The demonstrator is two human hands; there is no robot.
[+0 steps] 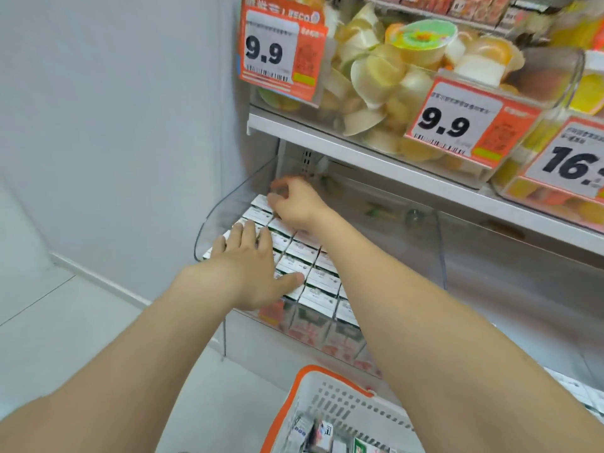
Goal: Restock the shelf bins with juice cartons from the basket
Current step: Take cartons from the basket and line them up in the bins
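Note:
Several juice cartons (318, 282) with white tops stand in rows inside a clear plastic shelf bin (228, 204) on the lower shelf. My left hand (251, 259) lies flat on the near left cartons, fingers straight. My right hand (294, 201) reaches over the back rows with fingers curled down at a carton top; whether it grips the carton is unclear. A white basket with an orange rim (305, 376) sits at the bottom of the view, holding a few more cartons (322, 434).
The shelf above (359, 152) carries clear bins of fruit jelly cups (376, 70) with orange price tags (277, 47). A grey wall (114, 125) closes the left side. More cartons (585, 395) show at the lower right. Pale floor lies to the lower left.

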